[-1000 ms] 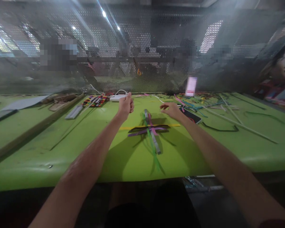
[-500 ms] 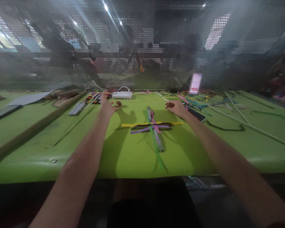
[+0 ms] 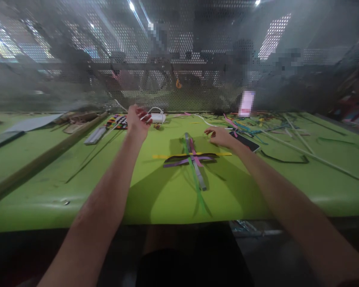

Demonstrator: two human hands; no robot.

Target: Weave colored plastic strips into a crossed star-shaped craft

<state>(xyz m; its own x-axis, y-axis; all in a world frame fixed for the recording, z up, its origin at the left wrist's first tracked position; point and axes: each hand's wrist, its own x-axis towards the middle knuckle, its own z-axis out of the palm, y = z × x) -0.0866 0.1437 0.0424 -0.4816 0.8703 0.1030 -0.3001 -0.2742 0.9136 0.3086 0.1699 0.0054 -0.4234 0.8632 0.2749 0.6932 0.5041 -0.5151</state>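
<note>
My left hand is raised at the back of the green table, its fingers spread and holding nothing I can see. Just beyond its fingertips lies a small brown lump, its kind unclear. Opposite, my right hand rests near the tabletop with fingers curled; a thin yellowish bit shows at the fingertips, too small to name. Between my forearms, flat strips lie crossed over one another: grey, green, pink, yellow, purple and a dark one.
A white power strip and a colourful woven piece are behind my left hand. A wooden pole crosses the left side. To the right are a dark phone, loose strips and a bent dark strip. Perforated metal stands behind.
My left hand has lifted and turned, its fingers now over the power strip. The brown lump shows farther right. My right hand has shifted slightly left, and the crossed strips stay put.
</note>
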